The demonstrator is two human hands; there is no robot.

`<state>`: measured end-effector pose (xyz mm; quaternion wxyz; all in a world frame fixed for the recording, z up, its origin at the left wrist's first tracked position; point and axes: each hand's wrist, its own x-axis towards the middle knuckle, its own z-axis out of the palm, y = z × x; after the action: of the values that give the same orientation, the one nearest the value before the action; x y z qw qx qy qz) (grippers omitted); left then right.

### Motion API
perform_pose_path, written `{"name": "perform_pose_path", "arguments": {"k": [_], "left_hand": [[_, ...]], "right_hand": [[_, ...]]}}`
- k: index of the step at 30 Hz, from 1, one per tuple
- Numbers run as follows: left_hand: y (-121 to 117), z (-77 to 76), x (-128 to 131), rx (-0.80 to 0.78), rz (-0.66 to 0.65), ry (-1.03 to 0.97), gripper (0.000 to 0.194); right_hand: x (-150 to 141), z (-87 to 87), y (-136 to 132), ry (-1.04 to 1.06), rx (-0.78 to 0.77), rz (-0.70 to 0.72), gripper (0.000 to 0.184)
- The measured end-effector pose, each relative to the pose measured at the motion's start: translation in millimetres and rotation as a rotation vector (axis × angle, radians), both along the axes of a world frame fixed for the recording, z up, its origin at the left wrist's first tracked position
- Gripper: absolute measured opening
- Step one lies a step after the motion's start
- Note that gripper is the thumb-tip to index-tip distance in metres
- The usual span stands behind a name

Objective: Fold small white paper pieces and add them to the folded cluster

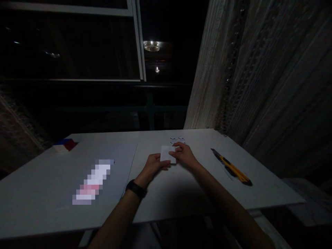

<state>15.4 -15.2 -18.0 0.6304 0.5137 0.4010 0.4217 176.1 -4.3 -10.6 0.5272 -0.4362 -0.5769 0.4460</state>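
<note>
Both hands grip a small square of white paper (pixel 166 153) above the middle of the white table. My left hand (pixel 153 166) pinches its lower left side, thumb on top; a dark band circles that wrist. On the right edge, my right hand (pixel 185 154) is closed with the thumb pressed on the paper's face. Just beyond the hands lie several small white slips (pixel 177 139) with dark marks, partly hidden by my right hand. Whether the square is one sheet or several layers, I cannot tell.
A yellow and black utility knife (pixel 233 168) lies at the right, its blade end pointing away. A large pale sheet (pixel 124 162) with a blurred-out patch lies left. A blue, white and red block (pixel 64 145) sits at the far left. Curtains (pixel 207 69) hang behind the table (pixel 166 204).
</note>
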Motion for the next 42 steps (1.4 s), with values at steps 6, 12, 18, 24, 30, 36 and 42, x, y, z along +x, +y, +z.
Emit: {"name": "perform_pose_path", "arguments": {"k": [6,12,18,24,30,36,42], "left_hand": [[1.2,-1.9,1.7,0.005,0.04,0.009,0.04],[0.0,-0.2,1.0,0.001,0.035,0.033,0.036],[0.1,-2.3,1.5,-0.012,0.029,0.057,0.035],[0.3,-3.6,2.1,0.002,0.059,-0.004,0.036],[2.8,-3.0,3.2,0.035,0.204,-0.076,0.04],[3.5,-1.1,4.4,0.063,0.299,-0.088,0.048],[2.8,-0.5,5.5,0.092,0.302,-0.068,0.043]], "right_hand": [[-3.0,-1.8,-2.4,0.048,-0.031,-0.025,0.041],[-6.0,-5.2,-2.4,0.125,-0.043,-0.064,0.038],[-7.1,-7.9,-1.4,0.106,0.028,-0.182,0.035],[-10.5,-5.7,-3.5,0.191,0.02,-0.201,0.035],[-6.4,-3.5,-5.0,0.214,-0.075,-0.066,0.049],[-4.0,-4.2,-6.7,0.146,-0.182,0.026,0.047],[-6.9,-6.0,-6.6,0.155,-0.205,0.004,0.037]]}}
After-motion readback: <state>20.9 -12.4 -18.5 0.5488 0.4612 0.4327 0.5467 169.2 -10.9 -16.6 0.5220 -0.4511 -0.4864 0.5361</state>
